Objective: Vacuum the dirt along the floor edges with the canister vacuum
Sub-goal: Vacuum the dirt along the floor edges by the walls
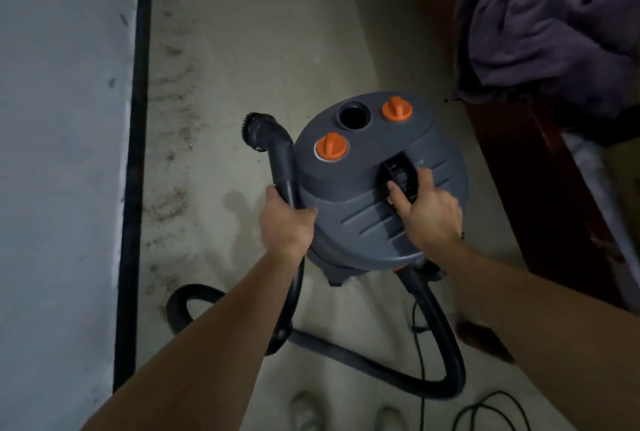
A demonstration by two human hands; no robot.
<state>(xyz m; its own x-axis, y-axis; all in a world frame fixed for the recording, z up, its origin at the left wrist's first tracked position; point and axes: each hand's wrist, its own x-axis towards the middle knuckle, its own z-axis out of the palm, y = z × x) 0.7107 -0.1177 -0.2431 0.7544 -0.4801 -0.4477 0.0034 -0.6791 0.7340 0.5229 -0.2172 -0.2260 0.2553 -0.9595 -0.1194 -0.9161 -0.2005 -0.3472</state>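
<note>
A grey canister vacuum (374,167) with two orange knobs and an open round port stands on the floor in the middle. My right hand (431,210) grips the black carry handle (398,171) on its lid. My left hand (285,221) holds the black hose tube (282,167) just left of the canister, its brush nozzle (258,127) raised and pointing left. Brown dirt (171,139) lies in a strip along the floor beside the black baseboard (136,153). The hose (446,337) loops on the floor behind the canister.
A pale wall (62,153) fills the left side. A dark wooden bed frame (519,160) with a purple blanket (550,25) stands on the right. A thin black power cord (485,406) trails at the bottom right. The beige floor (263,32) stretches ahead.
</note>
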